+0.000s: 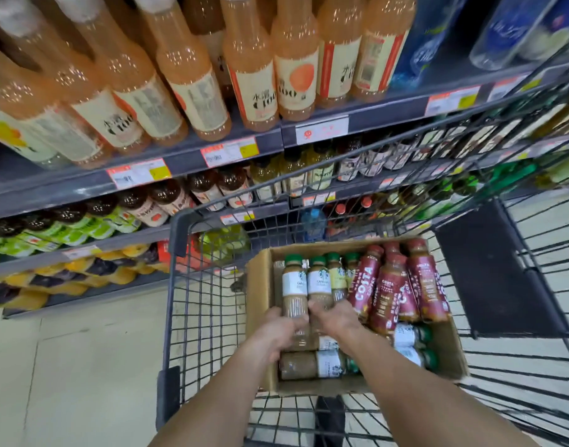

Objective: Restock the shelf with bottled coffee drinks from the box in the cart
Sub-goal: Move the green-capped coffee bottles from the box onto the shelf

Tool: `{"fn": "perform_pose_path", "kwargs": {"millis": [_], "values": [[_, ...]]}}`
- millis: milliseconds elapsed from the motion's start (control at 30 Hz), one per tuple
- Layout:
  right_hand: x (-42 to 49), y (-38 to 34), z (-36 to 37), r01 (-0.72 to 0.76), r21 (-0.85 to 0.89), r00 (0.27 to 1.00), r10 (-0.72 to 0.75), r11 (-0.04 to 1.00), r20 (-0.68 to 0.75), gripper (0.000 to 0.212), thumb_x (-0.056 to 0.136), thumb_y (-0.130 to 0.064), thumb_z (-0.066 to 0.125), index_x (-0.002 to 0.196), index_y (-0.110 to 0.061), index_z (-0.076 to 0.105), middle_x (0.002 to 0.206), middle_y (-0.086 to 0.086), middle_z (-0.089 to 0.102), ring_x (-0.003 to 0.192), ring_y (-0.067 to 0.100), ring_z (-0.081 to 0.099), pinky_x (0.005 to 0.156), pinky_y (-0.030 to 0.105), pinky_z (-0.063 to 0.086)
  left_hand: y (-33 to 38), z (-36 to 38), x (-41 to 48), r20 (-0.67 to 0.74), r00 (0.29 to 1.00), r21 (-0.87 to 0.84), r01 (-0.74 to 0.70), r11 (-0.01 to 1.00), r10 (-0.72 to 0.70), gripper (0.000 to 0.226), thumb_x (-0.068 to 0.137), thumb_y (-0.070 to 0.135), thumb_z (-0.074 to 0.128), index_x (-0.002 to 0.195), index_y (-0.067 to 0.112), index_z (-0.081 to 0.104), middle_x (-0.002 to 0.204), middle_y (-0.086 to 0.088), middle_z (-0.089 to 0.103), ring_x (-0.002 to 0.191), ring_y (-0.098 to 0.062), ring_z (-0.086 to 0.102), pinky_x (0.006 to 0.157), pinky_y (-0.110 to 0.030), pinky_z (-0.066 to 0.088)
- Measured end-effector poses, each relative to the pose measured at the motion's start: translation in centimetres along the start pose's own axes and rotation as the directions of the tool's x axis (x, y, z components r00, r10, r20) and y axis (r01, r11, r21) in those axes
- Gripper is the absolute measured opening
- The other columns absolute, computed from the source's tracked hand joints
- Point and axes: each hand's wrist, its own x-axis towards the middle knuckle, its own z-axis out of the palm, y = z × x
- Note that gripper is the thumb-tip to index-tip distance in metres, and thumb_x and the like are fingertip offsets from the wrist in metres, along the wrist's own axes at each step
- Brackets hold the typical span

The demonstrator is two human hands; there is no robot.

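head view, looking down into wire cart (pixel 180 285). open cardboard box (pixel 257 285) sits in the cart basket.

left hand (pixel 283 333): inside the box at its left side, fingers curled round the lower body of the leftmost green-capped coffee bottle (pixel 294 285). the bottle is upright, its cap pointing away from the hand.

right hand (pixel 336 319): just beside the left hand, thumb and fingers wrapped round the base of the second green-capped coffee bottle (pixel 319 282), which touches the first. the grip is slightly blurred.

more green-capped bottles stand behind these two. red costa coffee bottles (pixel 393 291) lean in the right half of the box, touching the right hand's wrist side. green-capped bottles lying flat (pixel 312 365) sit under both forearms.

shelf (pixel 193 150) beyond the cart carries orange juice bottles (pixel 251 75) above, dark-capped drinks below.
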Motion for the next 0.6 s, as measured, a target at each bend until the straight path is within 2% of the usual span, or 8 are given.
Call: {"fn": "perform_pose_path", "kwargs": {"millis": [100,167,267,367,400,500,567,600], "values": [[-3.2,-0.6,-1.0,0.053,0.063,0.996,-0.057,0.997,0.068,0.075,0.087,-0.041,0.075,0.143,-0.004,0.042,0.125,0.005,0.064,0.113,0.023,0.062,0.100,0.035,0.051,0.4,-1.7,-3.4,0.060,0.997,0.010,-0.051,0.999,0.051,0.067,0.083,0.016,0.080,0.141,0.011,0.046,0.125,-0.008,0.068,0.103,-0.022,0.072,0.088,-0.035,0.058],[-5.7,-1.3,-1.5,0.119,0.113,0.987,-0.130,0.986,0.094,0.074,0.085,-0.036,0.078,0.142,-0.006,0.042,0.117,0.000,0.066,0.100,0.013,0.065,0.085,0.023,0.056,0.7,-2.8,-6.3,0.058,0.992,0.004,-0.112,0.994,0.111,0.054,0.082,0.007,0.079,0.130,0.014,0.053,0.113,-0.004,0.071,0.091,-0.017,0.075,0.074,-0.026,0.060],[-9.9,-2.2,-1.8,0.224,0.129,0.970,-0.234,0.966,0.068,0.053,0.083,-0.032,0.080,0.125,-0.013,0.054,0.108,-0.002,0.070,0.093,0.009,0.067,0.082,0.027,0.058,1.2,-4.4,-10.6,-0.018,0.974,0.049,-0.226,0.973,0.227,0.058,0.074,0.005,0.085,0.123,0.013,0.053,0.114,-0.005,0.070,0.099,-0.021,0.072,0.090,-0.040,0.059],[-14.8,-3.2,-1.9,0.337,0.176,0.938,-0.345,0.925,0.016,0.040,0.080,-0.024,0.083,0.109,-0.026,0.055,0.106,-0.006,0.072,0.087,-0.001,0.069,0.069,0.015,0.055,1.9,-6.0,-15.0,-0.061,0.945,0.038,-0.319,0.947,0.321,0.062,0.066,0.000,0.088,0.116,0.011,0.053,0.112,-0.008,0.071,0.101,-0.024,0.070,0.095,-0.046,0.056],[-16.3,-3.5,-1.8,0.367,0.187,0.928,-0.373,0.911,-0.006,0.040,0.079,-0.022,0.083,0.107,-0.027,0.055,0.105,-0.006,0.072,0.087,-0.001,0.069,0.068,0.015,0.055,2.1,-6.5,-16.3,-0.069,0.932,0.040,-0.355,0.934,0.357,0.062,0.064,-0.001,0.089,0.113,0.011,0.054,0.111,-0.009,0.072,0.100,-0.023,0.070,0.092,-0.043,0.057],[-21.0,-5.0,-1.2,0.453,0.200,0.891,-0.448,0.869,-0.072,0.047,0.073,-0.020,0.083,0.111,-0.027,0.057,0.105,-0.002,0.074,0.091,0.008,0.072,0.079,0.033,0.062,3.2,-8.3,-20.3,-0.092,0.869,0.059,-0.482,0.874,0.486,0.059,0.063,0.000,0.087,0.110,0.014,0.055,0.111,-0.007,0.071,0.095,-0.015,0.070,0.072,-0.021,0.055],[-24.1,-6.1,-0.5,0.516,0.191,0.857,-0.504,0.835,-0.111,0.052,0.071,-0.022,0.082,0.116,-0.027,0.058,0.105,-0.005,0.074,0.093,0.009,0.072,0.084,0.040,0.061,3.9,-9.8,-23.0,-0.108,0.826,0.084,-0.547,0.833,0.553,0.056,0.069,0.000,0.086,0.113,0.016,0.055,0.112,-0.001,0.069,0.096,-0.006,0.067,0.075,-0.015,0.053],[-25.6,-6.8,-0.1,0.543,0.178,0.839,-0.527,0.821,-0.134,0.053,0.071,-0.024,0.083,0.118,-0.027,0.058,0.106,-0.006,0.074,0.094,0.010,0.072,0.086,0.042,0.060,4.1,-10.7,-24.4,-0.120,0.799,0.101,-0.580,0.808,0.589,0.056,0.070,0.003,0.085,0.114,0.019,0.054,0.113,0.002,0.068,0.099,-0.006,0.066,0.083,-0.021,0.055]]}}
